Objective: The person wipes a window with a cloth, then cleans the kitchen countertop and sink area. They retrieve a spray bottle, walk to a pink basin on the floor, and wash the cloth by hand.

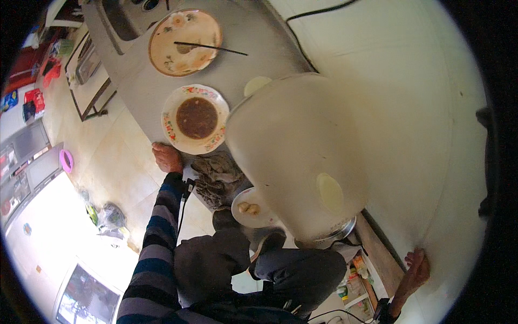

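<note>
My left hand (167, 157), in a striped sleeve, is at the counter edge beside a floral-rimmed bowl (219, 131) of brown liquid; its fingers are curled, and its grip is unclear. Far off at the lower right, my right hand (417, 265) is near the pale wall with bent fingers. Beyond the bowl, a floral plate (162, 44) has a dark chopstick (226, 50) lying across it. A crumpled grey cloth (218, 174) sits below the bowl, near a small plate (238, 216) holding pale lumps. A large, hazy whitish rounded object (295, 150) covers part of the counter.
A metal sink (121, 24) is set into the counter at the upper left. A black cable (295, 36) runs along the wall. A small table (91, 69) and plastic bags (111, 216) are on the tiled floor side. Shelves with packets (358, 279) are at the lower right.
</note>
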The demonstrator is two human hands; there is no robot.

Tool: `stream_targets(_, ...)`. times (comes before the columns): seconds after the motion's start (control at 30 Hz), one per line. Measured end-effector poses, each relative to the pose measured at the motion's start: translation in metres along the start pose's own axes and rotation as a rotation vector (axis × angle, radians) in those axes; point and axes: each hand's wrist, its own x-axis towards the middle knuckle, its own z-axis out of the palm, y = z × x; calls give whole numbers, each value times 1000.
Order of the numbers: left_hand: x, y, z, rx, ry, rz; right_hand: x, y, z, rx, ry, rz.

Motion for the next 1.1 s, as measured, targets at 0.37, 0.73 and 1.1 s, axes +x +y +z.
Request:
stream_targets(0.37, -7, 24, -13, 75, 6, -44, 7, 16, -4, -8, 34, 89)
stream_targets(0.73, -2, 17, -11, -31, -16, -11, 9, 6, -13, -6, 3, 175)
stream_targets(1.1, 9, 16, -12, -46, -78, -159, 12, 7, -11, -182, 4, 132)
